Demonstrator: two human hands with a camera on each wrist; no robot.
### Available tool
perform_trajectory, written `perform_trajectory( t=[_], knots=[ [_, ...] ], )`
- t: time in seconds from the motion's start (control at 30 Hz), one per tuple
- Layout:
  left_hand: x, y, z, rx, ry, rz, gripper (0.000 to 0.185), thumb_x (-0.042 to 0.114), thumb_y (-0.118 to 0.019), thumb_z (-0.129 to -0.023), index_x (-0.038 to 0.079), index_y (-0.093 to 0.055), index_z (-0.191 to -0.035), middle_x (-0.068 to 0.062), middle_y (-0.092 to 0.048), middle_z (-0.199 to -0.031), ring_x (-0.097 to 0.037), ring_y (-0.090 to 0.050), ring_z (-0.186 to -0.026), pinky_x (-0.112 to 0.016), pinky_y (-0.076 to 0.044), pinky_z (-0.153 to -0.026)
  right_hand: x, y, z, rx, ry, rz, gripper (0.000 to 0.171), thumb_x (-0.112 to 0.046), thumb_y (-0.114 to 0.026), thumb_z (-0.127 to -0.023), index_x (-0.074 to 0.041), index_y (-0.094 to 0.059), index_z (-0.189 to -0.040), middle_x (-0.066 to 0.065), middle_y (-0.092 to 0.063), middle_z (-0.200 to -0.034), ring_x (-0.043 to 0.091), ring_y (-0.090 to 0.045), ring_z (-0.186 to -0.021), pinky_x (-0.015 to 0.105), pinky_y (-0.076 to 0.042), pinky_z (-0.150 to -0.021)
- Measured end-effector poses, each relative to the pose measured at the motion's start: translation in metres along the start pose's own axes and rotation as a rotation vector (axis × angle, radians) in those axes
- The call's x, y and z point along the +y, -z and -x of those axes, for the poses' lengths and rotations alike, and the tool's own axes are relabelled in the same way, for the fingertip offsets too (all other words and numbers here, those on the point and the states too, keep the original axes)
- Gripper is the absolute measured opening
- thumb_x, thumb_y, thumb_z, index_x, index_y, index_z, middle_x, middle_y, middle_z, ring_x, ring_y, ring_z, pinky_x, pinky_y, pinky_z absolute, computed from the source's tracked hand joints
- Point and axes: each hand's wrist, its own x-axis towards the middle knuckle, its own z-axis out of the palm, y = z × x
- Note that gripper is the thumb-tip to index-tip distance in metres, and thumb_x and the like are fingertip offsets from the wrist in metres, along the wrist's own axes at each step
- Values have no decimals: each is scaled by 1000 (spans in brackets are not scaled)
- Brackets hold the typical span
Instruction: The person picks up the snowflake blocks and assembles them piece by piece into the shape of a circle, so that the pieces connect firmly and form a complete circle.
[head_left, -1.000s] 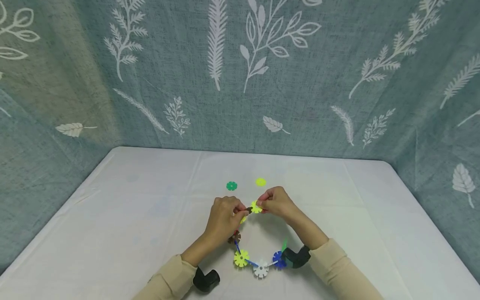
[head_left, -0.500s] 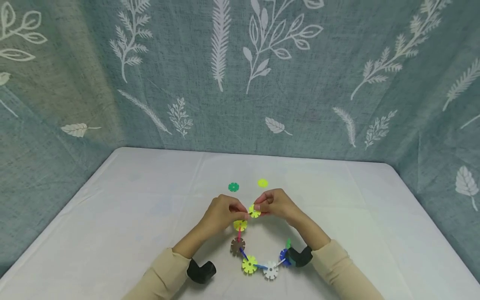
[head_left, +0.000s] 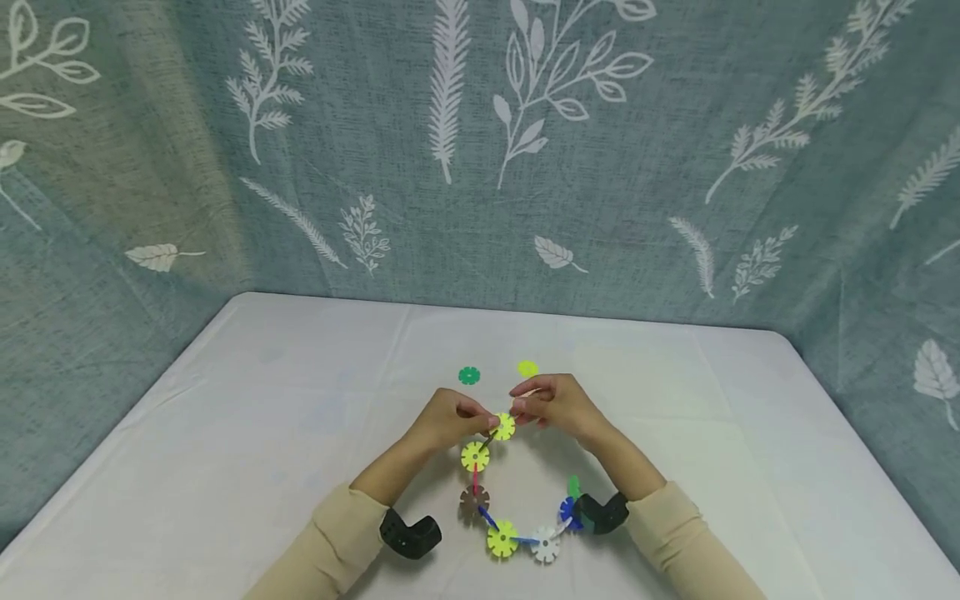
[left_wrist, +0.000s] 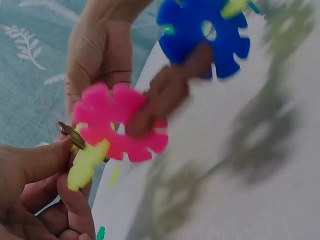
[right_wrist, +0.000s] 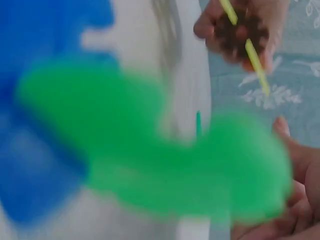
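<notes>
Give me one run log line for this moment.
left hand: pinches yellow disc | right hand: pinches same disc | chain: on table | loose: green disc

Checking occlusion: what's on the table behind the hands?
Behind the hands two loose discs lie on the table: a green disc and a yellow-green disc, its near edge beside the right fingers.

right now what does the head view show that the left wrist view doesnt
Only the head view shows the whole chain curving across the table, two loose discs, green and yellow, beyond the hands, and both sleeves. Only the left wrist view shows, close up, a pink disc and a blue disc joined by a brown piece. Both show the left hand and right hand pinching the chain's top yellow disc.
</notes>
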Motion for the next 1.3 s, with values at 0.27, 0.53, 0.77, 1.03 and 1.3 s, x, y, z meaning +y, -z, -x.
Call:
perform_trajectory(
  t=[0.27, 0.53, 0.77, 1.03, 1.3],
  knots=[
    [-4, 2, 7, 19, 65, 33, 16, 12, -66, -82, -3, -70, -78, -10, -70, -74, -10, -60, -70, -24, -45, -68, 10, 13, -14, 236, -100, 49, 32, -13, -62, -87, -6, -62, -119, 17, -66, -106, 16, -66, -79, 24, -44, -59],
    [-9, 2, 7, 52, 129, 57, 16, 14, -68, -81, 0, -68, -74, -3, -68, -71, -12, -59, -72, -25, -41, -67, 21, 23, -42, 245, -191, 231, 35, -13, -65, -84, -7, -61, -119, 16, -60, -107, 17, -51, -81, 22, -42, -65],
    [-11, 4, 10, 43, 109, 74, 18, 14, -67, -81, -3, -68, -74, -3, -68, -70, -11, -58, -70, -24, -39, -64, 25, 20, -63, 226, -132, 425, 36, -15, -67, -81, -7, -63, -117, 16, -62, -109, 18, -46, -80, 22, -37, -62],
    [-9, 4, 13, 38, 73, 106, 19, 13, -68, -80, -6, -67, -75, -3, -66, -68, -10, -54, -69, -24, -39, -63, 18, 18, -60, 295, -103, 487, 28, -14, -75, -74, -6, -70, -100, 15, -64, -107, 28, -57, -101, 42, -45, -83],
    [-9, 5, 13, 60, 95, 72, 19, 14, -66, -82, -4, -68, -76, -5, -65, -70, -12, -54, -75, -25, -40, -66, 13, 21, -52, 322, -9, 380, 13, -1, -72, -72, 0, -65, -83, 8, -63, -74, 15, -54, -67, 24, -42, -60]
  ],
)
